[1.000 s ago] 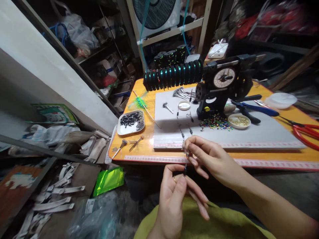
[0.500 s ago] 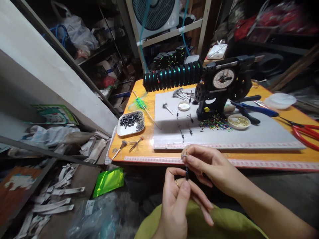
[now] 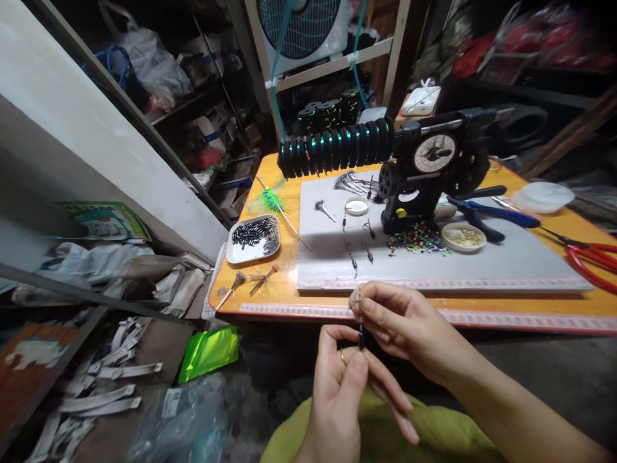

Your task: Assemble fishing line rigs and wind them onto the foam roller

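One small black piece is standing nearly upright between the two hands, apparently just off the near edge of the desk. The left hand is pinching its lower end between thumb and index finger, the other fingers extending loosely. The right hand is closing thumb and index finger on a grey bit above, its remaining fingers curling in. Compared with a second ago, the right hand is sitting slightly lower, its fingers tucking closer; over the last half-second both are barely moving, suggesting fine, steady work. Beyond, near the front edge of the board, similar pieces are lying. The right fingertips are hiding how the grey bit is meeting the piece, and the bottom of the view is cutting off the left wrist.
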Demonstrator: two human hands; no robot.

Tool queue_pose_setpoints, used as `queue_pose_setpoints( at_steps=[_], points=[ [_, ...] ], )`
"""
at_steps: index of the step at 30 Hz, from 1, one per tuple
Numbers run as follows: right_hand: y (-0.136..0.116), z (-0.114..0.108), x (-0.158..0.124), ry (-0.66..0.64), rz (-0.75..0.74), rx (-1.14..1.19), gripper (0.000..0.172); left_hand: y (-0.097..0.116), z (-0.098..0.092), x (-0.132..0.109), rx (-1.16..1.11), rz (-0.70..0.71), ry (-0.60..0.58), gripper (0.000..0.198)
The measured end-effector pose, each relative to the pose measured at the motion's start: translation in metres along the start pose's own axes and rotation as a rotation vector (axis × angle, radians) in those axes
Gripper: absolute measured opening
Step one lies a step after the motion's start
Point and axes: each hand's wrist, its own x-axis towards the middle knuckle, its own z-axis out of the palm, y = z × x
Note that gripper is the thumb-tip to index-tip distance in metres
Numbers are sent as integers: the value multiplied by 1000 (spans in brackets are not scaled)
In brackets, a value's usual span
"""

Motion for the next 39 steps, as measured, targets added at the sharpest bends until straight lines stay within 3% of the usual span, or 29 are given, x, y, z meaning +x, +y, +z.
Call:
queue_pose_setpoints(
  at_steps=[7, 14, 17, 19, 23, 26, 30, 33, 36, 39],
  points=[
    [2, -6, 8, 46, -27, -146, 41, 6, -1, 3, 48, -52, 22, 13],
    [-64, -34, 35, 461, -578, -811, 34, 4, -10, 16, 188, -84, 108, 20],
    [-90, -37, 55, 512, -629, -1065, 33, -1, -11, 23, 277, -83, 153, 26],
    [-98, -36, 69, 503, -606, -1110, 32, -2, -11, 26, 361, -87, 187, 30],
    [-99, -35, 82, 442, -551, -1052, 21, 3, -13, 26, 604, -135, 253, 42],
    [-97, -37, 72, 331, -450, -943, 35, 16, -13, 26, 900, -135, 228, 46],
    [-99, -39, 50, 150, -313, -758, 46, 37, -2, 44, 1184, 227, 212, 27],
    [-99, -36, 35, 5, -219, -513, 43, 46, 13, 73, 1251, 391, 104, 34],
    [-98, -31, 24, -89, -153, -303, 39, 44, 27, 95, 1288, 399, -15, 25],
    [-93, -27, 18, -96, -96, -162, 40, 36, 35, 94, 1159, 314, -92, 32]
  ],
)
